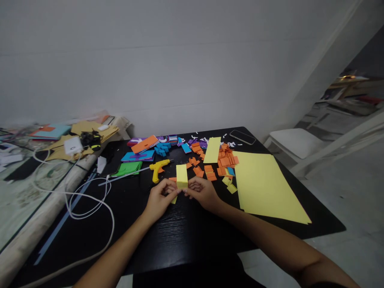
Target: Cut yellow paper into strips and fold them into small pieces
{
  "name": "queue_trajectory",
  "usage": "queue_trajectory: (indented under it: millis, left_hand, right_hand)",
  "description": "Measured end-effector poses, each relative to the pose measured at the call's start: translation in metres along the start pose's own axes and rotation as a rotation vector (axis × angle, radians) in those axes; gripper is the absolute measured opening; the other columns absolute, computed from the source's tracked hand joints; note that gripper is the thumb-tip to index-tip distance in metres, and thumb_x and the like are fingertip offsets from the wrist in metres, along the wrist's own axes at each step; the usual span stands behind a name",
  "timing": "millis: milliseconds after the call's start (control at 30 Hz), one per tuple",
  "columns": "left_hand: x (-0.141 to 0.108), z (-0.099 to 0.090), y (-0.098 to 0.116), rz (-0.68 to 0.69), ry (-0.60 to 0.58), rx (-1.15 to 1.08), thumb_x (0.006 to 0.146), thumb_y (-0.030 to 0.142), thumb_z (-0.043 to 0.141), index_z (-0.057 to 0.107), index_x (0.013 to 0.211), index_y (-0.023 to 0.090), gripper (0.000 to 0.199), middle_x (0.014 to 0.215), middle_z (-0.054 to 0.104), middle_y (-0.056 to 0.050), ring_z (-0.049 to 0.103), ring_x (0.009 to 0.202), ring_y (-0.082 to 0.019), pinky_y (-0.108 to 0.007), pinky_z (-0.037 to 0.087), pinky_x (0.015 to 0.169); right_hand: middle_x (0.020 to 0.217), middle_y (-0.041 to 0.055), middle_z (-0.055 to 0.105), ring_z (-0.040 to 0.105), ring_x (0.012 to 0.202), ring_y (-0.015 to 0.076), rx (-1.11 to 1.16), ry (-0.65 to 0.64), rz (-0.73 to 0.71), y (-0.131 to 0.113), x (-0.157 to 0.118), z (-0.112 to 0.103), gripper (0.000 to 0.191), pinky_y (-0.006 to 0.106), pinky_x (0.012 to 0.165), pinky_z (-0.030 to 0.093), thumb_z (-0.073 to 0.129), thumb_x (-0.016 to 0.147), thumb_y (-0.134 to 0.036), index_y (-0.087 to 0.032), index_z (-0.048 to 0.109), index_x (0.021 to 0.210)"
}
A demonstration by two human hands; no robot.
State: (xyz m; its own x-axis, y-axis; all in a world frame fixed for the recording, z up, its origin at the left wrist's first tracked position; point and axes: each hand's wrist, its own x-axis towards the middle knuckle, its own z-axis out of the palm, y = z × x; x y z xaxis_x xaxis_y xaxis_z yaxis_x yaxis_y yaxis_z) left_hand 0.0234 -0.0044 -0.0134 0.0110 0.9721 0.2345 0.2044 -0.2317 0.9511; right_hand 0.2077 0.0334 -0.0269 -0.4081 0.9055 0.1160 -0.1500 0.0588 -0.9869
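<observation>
Both my hands meet over the black table, pinching a small yellow paper strip (pixel 181 176) by its lower end. My left hand (pixel 162 197) is closed at the strip's left edge, and my right hand (pixel 203 193) is closed at its right edge. The strip stands up from my fingers, with its bottom partly hidden by them. Under my left fingers a bit of yellow paper (pixel 174 200) shows. Just beyond my left hand lies a yellow glue gun (pixel 158 169). Small folded orange paper pieces (pixel 210 173) are scattered past my right hand.
Large yellow sheets (pixel 267 188) lie at right, with a longer yellow strip (pixel 213 150) and a phone (pixel 243 137) farther back. Green (pixel 129 169) and blue papers (pixel 138 156) sit at left. A white cable (pixel 111 208) loops over the table's left side; a white chair (pixel 295 143) stands right.
</observation>
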Motion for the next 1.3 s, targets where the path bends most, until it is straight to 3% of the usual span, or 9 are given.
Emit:
queue_trajectory:
  millis: [200,433,667,1000,1300]
  left_hand:
    - [0.0002,0.0008,-0.0041,-0.031,-0.002,-0.092,0.078,0.031,0.077,0.061,0.091,0.017,0.025,0.075,0.063,0.001,0.060,0.065,-0.011,-0.023,0.051,0.063]
    - [0.0001,0.0012,-0.0064,-0.067,-0.026,-0.182,0.078,0.026,0.077,0.056,0.095,0.018,0.028,0.078,0.062,0.002,0.060,0.068,-0.009,-0.022,0.049,0.066]
    - [0.0002,0.0038,-0.0078,-0.097,-0.087,-0.223,0.081,0.026,0.074,0.052,0.102,0.019,0.031,0.082,0.065,0.001,0.064,0.073,-0.012,-0.024,0.049,0.068]
    - [0.0010,0.0007,-0.0097,-0.109,-0.078,-0.195,0.081,0.026,0.074,0.049,0.109,0.020,0.038,0.069,0.064,0.005,0.062,0.065,-0.012,-0.022,0.047,0.063]
    - [0.0005,0.0010,-0.0062,-0.107,-0.137,-0.120,0.081,0.030,0.074,0.056,0.107,0.018,0.033,0.069,0.061,0.005,0.057,0.063,-0.010,-0.022,0.044,0.062]
  right_hand:
    - [0.076,0.0010,0.070,0.069,0.067,0.0165,-0.022,-0.026,-0.012,-0.0003,-0.0002,-0.0011,0.044,0.028,0.059,0.057,0.078,0.074,-0.035,-0.017,0.063,0.111]
    - [0.079,0.0004,0.068,0.069,0.070,0.0155,0.006,-0.029,-0.017,0.0009,0.0008,0.0001,0.034,0.025,0.059,0.055,0.079,0.074,-0.032,-0.019,0.056,0.095]
    - [0.069,-0.0049,0.066,0.069,0.063,0.0151,0.104,-0.044,0.027,0.0049,0.0020,0.0006,0.050,0.024,0.056,0.053,0.083,0.069,-0.032,-0.024,0.038,0.089]
    - [0.066,-0.0045,0.068,0.070,0.063,0.0175,0.072,-0.037,0.095,0.0044,0.0035,-0.0029,0.060,0.027,0.058,0.056,0.082,0.068,-0.026,-0.021,0.047,0.117]
    - [0.092,0.0055,0.071,0.069,0.079,0.0167,0.052,-0.064,0.021,0.0013,0.0049,-0.0022,0.030,0.027,0.066,0.056,0.073,0.080,-0.036,-0.017,0.064,0.101]
